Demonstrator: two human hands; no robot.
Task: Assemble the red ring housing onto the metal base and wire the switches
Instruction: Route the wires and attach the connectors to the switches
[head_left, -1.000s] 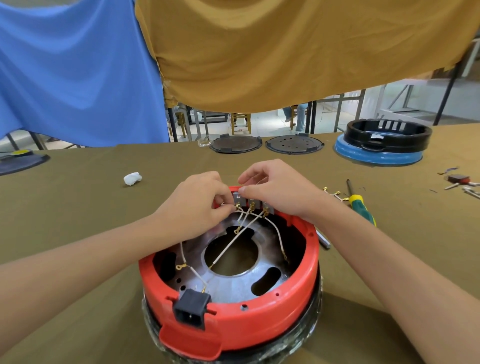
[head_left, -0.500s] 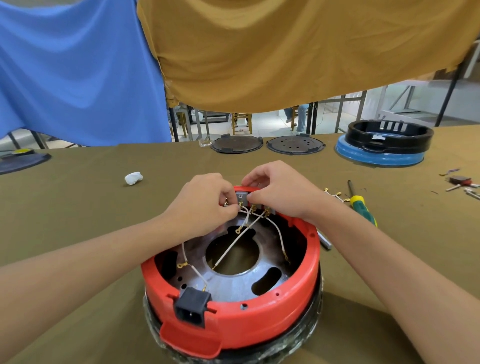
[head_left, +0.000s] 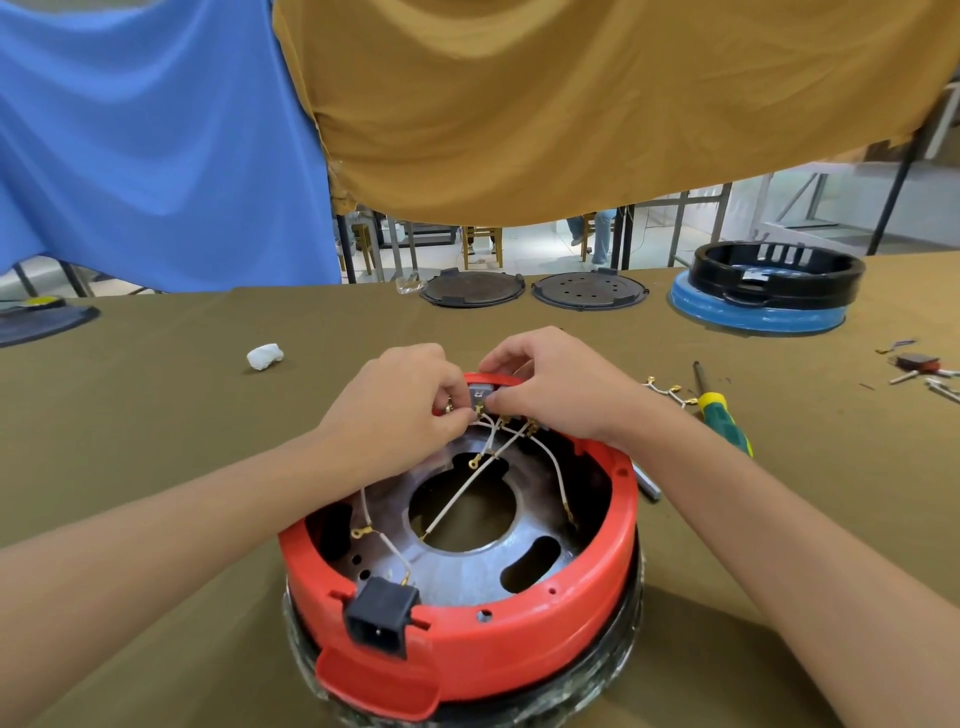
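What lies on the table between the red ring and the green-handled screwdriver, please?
In the head view, a grey metal piece lies between the red ring and the screwdriver; otherwise bare cloth.

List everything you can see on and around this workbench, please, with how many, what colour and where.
Ring housing: one, red, centre front, on the metal base.
Metal base: one, silver, inside the ring.
Power socket: one, black, front of the ring.
Switch: one in view, grey, far rim, between the fingers.
Wires: several, white, across the base.
Screwdriver: one, green and yellow, right of the ring.
Round plates: two, dark, far edge.
Spare housing: one, black, on a blue disc, far right.
Wad: one, white, left.
Table cover: one, olive.
Cloths: two, blue and mustard, hanging behind.
Left hand: pinches a wire end at the switch.
Right hand: holds the switch.
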